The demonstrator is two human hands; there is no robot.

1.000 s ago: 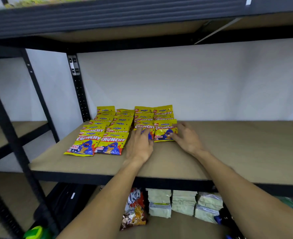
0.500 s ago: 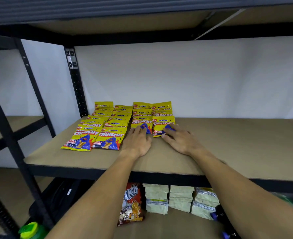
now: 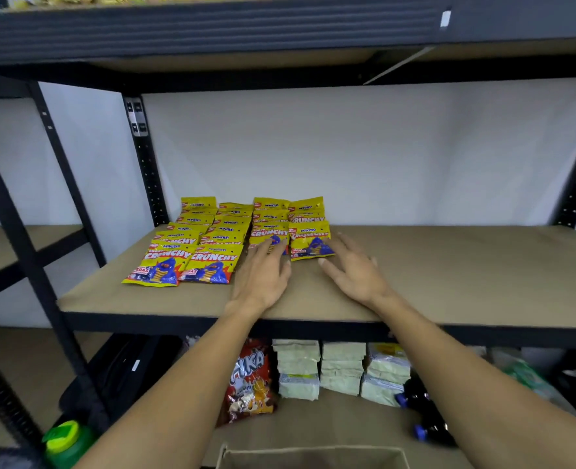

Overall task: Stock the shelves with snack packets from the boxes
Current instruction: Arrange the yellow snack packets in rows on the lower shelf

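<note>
Several yellow "Crunchy" snack packets (image 3: pixel 212 262) lie in overlapping rows on the left part of the brown shelf board (image 3: pixel 449 272). My left hand (image 3: pixel 263 275) lies flat with straight fingers, its tips on the front packet of the third row (image 3: pixel 263 236). My right hand (image 3: pixel 351 269) hovers open just right of the front packet of the fourth row (image 3: pixel 310 243), fingers spread and holding nothing. The top edge of a cardboard box (image 3: pixel 313 455) shows at the bottom of the frame.
Black uprights (image 3: pixel 144 157) frame the shelf, with a dark shelf beam (image 3: pixel 212 28) overhead. The lower shelf holds a red snack bag (image 3: pixel 251 380), stacks of pale green packets (image 3: pixel 340 370) and dark bottles with blue caps (image 3: pixel 422 414). A green bottle (image 3: pixel 66 441) stands at the lower left.
My right hand has lifted off the fourth-row packet and drawn back to the right, fingers spreading. My left hand stays at the third row. The camera has tilted slightly, revealing the box edge.
</note>
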